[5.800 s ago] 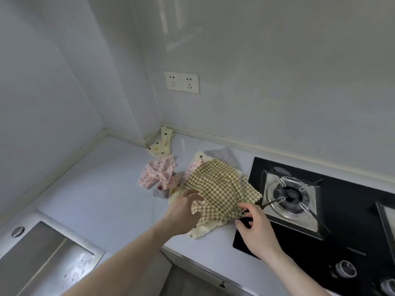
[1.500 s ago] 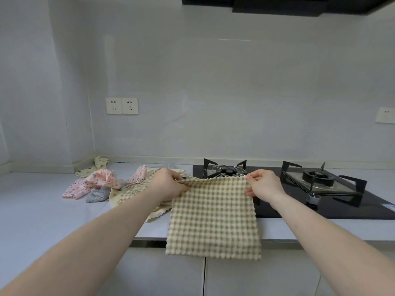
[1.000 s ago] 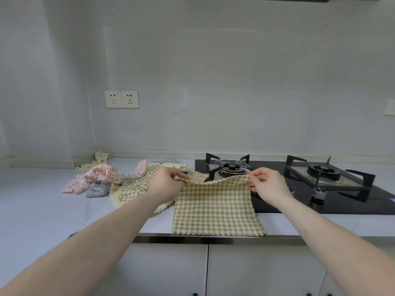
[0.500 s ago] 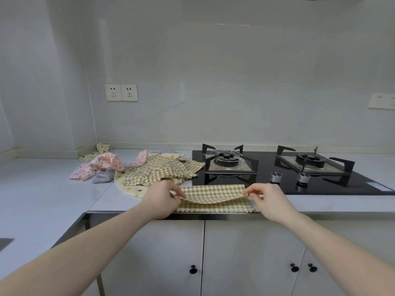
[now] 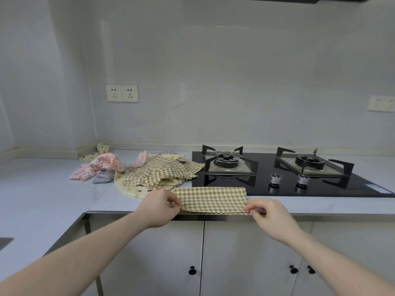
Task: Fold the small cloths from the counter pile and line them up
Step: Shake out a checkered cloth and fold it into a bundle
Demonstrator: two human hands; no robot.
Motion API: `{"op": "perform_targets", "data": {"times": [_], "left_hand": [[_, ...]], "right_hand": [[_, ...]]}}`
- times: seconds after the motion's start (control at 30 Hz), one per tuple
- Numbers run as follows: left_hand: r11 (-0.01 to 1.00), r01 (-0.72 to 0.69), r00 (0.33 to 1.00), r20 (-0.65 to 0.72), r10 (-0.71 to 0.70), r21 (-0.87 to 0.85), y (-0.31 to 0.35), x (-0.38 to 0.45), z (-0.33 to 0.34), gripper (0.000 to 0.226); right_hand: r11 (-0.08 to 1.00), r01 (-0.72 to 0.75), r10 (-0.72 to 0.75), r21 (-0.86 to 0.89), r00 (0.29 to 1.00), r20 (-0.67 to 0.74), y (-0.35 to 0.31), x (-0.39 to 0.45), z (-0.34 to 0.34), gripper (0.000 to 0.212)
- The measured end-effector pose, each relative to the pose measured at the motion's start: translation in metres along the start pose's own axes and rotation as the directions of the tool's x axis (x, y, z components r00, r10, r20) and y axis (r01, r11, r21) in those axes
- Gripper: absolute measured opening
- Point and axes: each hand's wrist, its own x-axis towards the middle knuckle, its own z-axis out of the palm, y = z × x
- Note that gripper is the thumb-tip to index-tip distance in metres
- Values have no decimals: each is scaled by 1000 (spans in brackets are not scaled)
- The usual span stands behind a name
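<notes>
Checked cloth (image 5: 211, 199) folded in half, flat at front edge of surface (image 5: 53, 195).
L hand (image 5: 159, 207) pinches its near-left corner, R hand (image 5: 268, 212) pinches near-right corner; both w/ fingers curled on the hem. Pile (image 5: 136, 170) of loose cloths lies behind-left, beside hob (image 5: 277, 174); pink & grey ones furthest left.

A black two-burner gas hob (image 5: 284, 189) sits in the counter, two silver knobs (image 5: 274, 178) up front; a double wall socket (image 5: 122, 93) hangs above, white cabinet doors (image 5: 245, 257) below.
</notes>
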Motion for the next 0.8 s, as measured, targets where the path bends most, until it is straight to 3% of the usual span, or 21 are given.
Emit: {"op": "perform_targets", "data": {"times": [0.1, 0.2, 0.37, 0.5, 0.6, 0.7, 0.8], "left_hand": [[999, 33, 999, 23, -33, -36, -1, 3, 2, 15], [992, 82, 997, 9, -81, -93, -2, 15, 1, 32], [986, 106, 970, -206, -131, -125, -16, 38, 9, 13], [995, 77, 977, -193, -87, -59, -28, 49, 26, 26], [998, 57, 980, -189, -61, -24, -36, 55, 31, 32], [999, 54, 982, -181, -54, -3, -40, 57, 34, 32], [998, 56, 981, -183, -57, -8, -40, 58, 36, 27]], "right_hand": [[995, -47, 47, 90, 999, -2, -1, -6, 3, 33], [973, -119, 128, 198, 991, -34, -4, -5, 5, 32], [927, -255, 294, 275, 950, -107, -15, 23, 4, 14], [919, -362, 369, 157, 929, -23, -16, 48, 10, 49], [918, -396, 396, -15, 918, 9, -10, 67, 16, 57], [897, -434, 439, -84, 897, 51, -11, 78, 19, 44], [877, -481, 481, -8, 876, 37, -10, 84, 19, 20]]}}
